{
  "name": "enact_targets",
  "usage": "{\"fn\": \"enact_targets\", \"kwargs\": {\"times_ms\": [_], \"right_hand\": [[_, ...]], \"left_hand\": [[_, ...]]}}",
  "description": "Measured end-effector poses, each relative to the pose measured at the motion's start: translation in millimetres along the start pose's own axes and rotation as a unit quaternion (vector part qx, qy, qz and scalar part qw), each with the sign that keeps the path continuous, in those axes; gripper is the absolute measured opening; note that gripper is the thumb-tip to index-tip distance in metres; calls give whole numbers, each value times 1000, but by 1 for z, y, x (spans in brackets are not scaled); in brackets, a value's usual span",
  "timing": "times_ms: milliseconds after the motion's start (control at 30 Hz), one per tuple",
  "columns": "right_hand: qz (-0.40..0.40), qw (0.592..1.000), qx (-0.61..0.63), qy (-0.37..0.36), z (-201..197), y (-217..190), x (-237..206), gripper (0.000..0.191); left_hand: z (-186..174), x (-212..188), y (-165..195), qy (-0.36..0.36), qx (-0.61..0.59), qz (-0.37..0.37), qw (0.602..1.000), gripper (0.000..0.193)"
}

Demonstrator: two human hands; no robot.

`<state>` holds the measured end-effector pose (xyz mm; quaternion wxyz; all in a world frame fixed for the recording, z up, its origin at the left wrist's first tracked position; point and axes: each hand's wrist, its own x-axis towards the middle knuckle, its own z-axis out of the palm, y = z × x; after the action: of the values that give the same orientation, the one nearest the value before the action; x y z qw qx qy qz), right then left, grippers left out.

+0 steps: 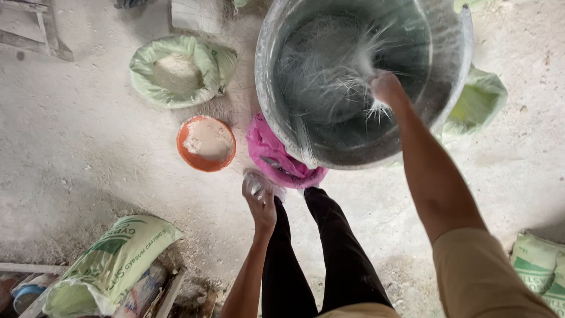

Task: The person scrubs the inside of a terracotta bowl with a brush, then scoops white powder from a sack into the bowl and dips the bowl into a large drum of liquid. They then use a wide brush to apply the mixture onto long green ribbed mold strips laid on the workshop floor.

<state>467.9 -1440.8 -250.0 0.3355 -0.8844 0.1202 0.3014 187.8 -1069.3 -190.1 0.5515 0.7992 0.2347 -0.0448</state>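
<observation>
A large metal tub (447, 70) is seen raised above the dusty floor (76, 147). The right hand (386, 88) is held inside it, closed around a bundle of white fibres (329, 76). The left hand (260, 203) is held low, gripping a clear plastic cup (257, 181) beside a pink bag (268, 150). An orange bowl (206, 143) of powder is noted nearby.

A pale green printed sack (115, 259) lies on its side at the floor's lower left, its mouth crumpled. A second light green sack (179, 70) stands open at upper left, rim rolled down around white powder. Another green and white sack (538, 268) sits at the lower right edge, partly cut off.
</observation>
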Motion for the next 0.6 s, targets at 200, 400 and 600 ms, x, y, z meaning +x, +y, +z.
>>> {"fn": "enact_targets", "kwargs": {"times_ms": [200, 400, 600], "right_hand": [[152, 986, -64, 0, -19, -13, 3, 53], [59, 965, -55, 251, -26, -17, 12, 61], [96, 959, -261, 53, -41, -32, -4, 52]], "left_hand": [[-63, -79, -38, 11, 20, -183, 983, 92], [-89, -87, -54, 48, 53, -239, 968, 99], [-96, -84, -53, 43, -7, -221, 974, 95]]}}
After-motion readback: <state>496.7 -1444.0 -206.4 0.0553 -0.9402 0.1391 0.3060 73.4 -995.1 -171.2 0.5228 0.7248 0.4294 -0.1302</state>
